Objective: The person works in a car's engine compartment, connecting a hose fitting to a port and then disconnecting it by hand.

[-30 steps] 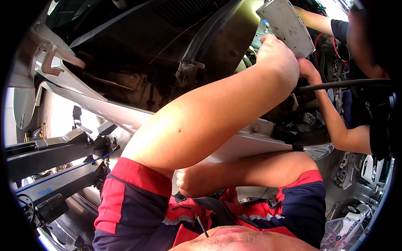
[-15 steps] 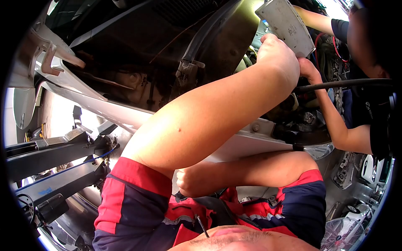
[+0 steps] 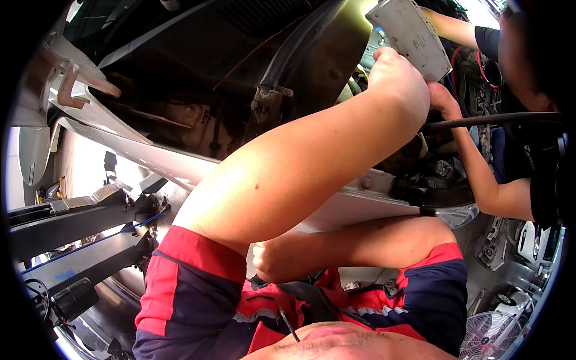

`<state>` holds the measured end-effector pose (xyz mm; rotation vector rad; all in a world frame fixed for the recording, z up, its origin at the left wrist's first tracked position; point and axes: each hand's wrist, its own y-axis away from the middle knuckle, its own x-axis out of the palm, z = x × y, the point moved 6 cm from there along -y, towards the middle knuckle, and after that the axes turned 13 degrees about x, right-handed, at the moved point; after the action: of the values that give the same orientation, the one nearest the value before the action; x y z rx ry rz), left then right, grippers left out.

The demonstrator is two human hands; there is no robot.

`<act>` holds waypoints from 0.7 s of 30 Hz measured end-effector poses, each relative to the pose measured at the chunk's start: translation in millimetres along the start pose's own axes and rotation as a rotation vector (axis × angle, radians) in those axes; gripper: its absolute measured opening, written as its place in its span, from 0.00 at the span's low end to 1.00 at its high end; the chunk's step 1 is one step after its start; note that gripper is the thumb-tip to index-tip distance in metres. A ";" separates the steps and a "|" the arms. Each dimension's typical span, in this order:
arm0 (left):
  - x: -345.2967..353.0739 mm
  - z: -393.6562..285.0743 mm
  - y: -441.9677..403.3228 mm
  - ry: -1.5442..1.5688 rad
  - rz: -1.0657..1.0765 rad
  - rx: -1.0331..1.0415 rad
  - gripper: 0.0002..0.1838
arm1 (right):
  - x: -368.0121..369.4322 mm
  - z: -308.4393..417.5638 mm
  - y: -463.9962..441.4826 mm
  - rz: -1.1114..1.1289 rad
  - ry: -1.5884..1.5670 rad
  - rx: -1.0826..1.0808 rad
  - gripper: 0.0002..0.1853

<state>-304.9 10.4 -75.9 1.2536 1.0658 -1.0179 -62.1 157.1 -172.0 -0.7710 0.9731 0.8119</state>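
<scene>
Left fingers (image 3: 386,54) at pale box (image 3: 413,39)

dark-smudged off-white box (image 3: 414,39), red-and-navy sleeves (image 3: 193,285), black hose (image 3: 492,120), red cable (image 3: 481,68)

The pale box (image 3: 414,45) has a matt, stained face; metal or plastic, I cannot tell. The white car body (image 3: 135,157) is smooth and glossy. The dark panel (image 3: 333,54) looks matt and dusty. The hose (image 3: 498,119) resembles rubber. The jacket (image 3: 201,294) is cloth, the beam (image 3: 72,218) painted metal, the fan guard (image 3: 501,333) thin wire.
</scene>
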 end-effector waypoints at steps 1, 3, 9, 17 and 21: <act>0.4 0.0 -0.3 0.000 0.002 0.003 0.14 | 0.4 -0.1 -0.1 -0.002 -0.005 -0.001 0.07; -0.8 0.6 0.8 0.029 0.002 -0.020 0.15 | 1.3 -0.1 -0.3 -0.002 -0.008 -0.006 0.07; -0.1 1.5 2.2 0.169 0.082 -0.061 0.24 | 1.2 0.0 -0.6 -0.001 -0.014 -0.006 0.07; -1.9 4.7 0.7 0.129 -0.009 -0.086 0.17 | -0.5 0.2 -0.9 -0.024 -0.005 -0.006 0.07; -0.4 5.6 -1.2 0.159 -0.018 -0.103 0.17 | 0.9 -0.1 -0.2 -0.034 -0.012 -0.001 0.07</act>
<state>-306.0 4.8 -75.6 1.2589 1.2386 -0.8768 -61.7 157.1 -172.8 -0.7807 0.9468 0.7869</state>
